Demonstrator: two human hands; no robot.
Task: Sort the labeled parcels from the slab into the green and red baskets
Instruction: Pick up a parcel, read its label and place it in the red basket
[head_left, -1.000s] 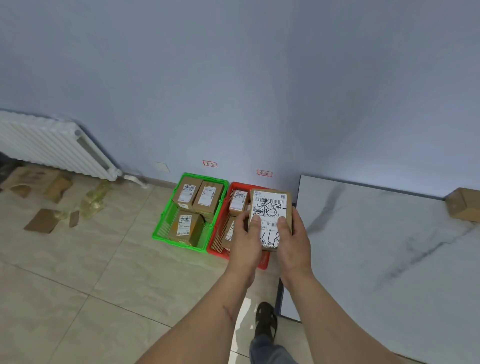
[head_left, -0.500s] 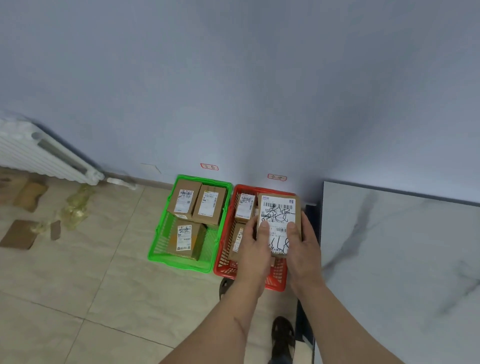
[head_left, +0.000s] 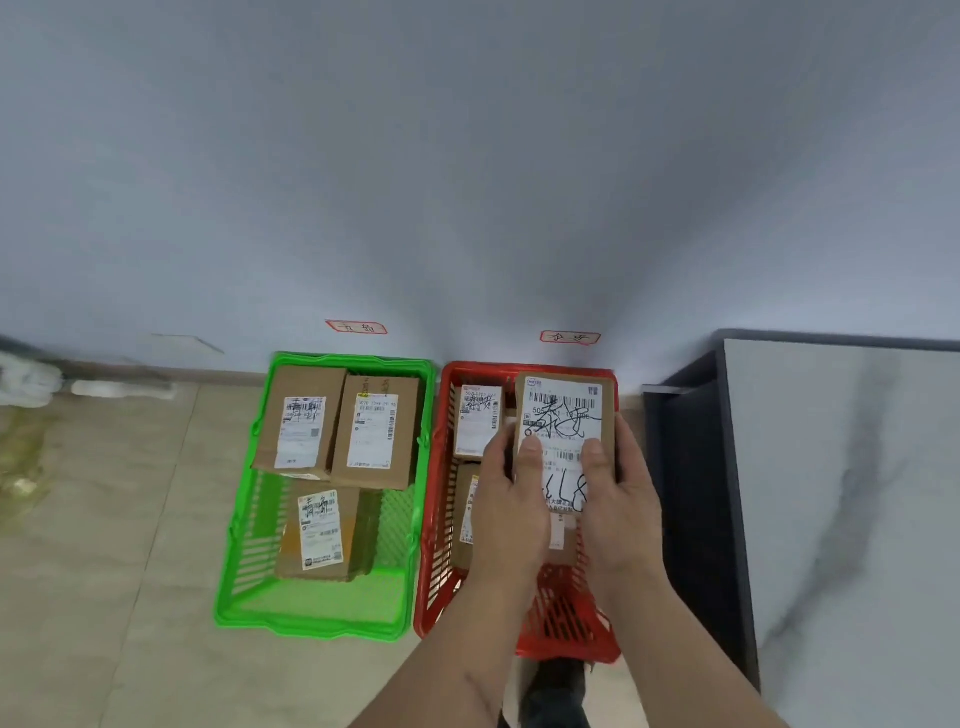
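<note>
A brown parcel with a white handwritten label is held flat above the red basket, label up. My left hand grips its left edge and my right hand its right edge, thumbs on the label. Below it in the red basket lie other labelled parcels, partly hidden by my hands. The green basket to the left holds three labelled parcels. The marble slab lies at the right.
Both baskets stand on the tiled floor against a pale wall. Small red-framed tags are stuck to the wall above each basket. The slab's dark base stands just right of the red basket. My shoe shows below.
Both hands carried the parcel forward and lower over the red basket. My view moved closer to the baskets and the slab slid toward the right edge.
</note>
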